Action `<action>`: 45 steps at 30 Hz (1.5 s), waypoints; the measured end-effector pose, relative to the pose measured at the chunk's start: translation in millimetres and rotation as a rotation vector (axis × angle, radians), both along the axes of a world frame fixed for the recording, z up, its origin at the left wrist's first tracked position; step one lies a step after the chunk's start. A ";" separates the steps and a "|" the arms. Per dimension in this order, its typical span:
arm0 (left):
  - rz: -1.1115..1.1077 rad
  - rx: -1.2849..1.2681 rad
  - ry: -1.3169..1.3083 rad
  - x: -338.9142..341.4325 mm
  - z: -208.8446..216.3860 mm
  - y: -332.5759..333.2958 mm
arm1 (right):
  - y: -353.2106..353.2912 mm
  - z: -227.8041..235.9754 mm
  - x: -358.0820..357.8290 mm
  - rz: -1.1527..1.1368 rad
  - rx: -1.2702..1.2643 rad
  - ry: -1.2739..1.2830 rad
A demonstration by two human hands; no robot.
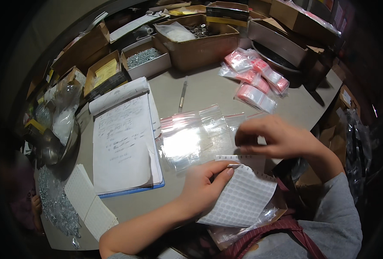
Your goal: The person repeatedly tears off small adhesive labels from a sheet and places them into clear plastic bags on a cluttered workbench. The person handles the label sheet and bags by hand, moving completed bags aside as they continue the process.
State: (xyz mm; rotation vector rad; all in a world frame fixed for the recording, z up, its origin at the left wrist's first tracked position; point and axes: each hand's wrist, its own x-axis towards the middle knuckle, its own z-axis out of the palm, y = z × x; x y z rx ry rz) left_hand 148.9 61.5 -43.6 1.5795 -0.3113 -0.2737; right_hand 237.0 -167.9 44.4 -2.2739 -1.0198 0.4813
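Note:
My left hand (204, 185) pinches the upper edge of a sheet of round white stickers (245, 194) between thumb and fingers. The sheet slants over the table's near edge, and its top strip is folded back. Just above it hovers my right hand (273, 136), with curled fingers and thumb brought close together. Whatever lies between those fingertips is too small to make out. Clear zip bags (185, 142) with red seal lines lie flat and overlapping on the table beyond my hands, glaring under the light. A box lined with clear plastic (267, 216) sits partly beneath the sheet.
A clipboard with handwritten pages (122, 142) lies left of the bags, a pen (183, 95) behind them. Bundled red-and-clear zip bags (256, 80) sit far right. Boxes of metal parts (144, 58) line the back. Small bagged metal pieces (59, 203) and sticker sheets (90, 200) lie left.

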 end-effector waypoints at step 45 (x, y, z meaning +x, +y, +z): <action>0.011 0.121 -0.295 1.8 -6.2 3.0 | 95.8 -60.0 79.6 0.096 -0.007 -0.272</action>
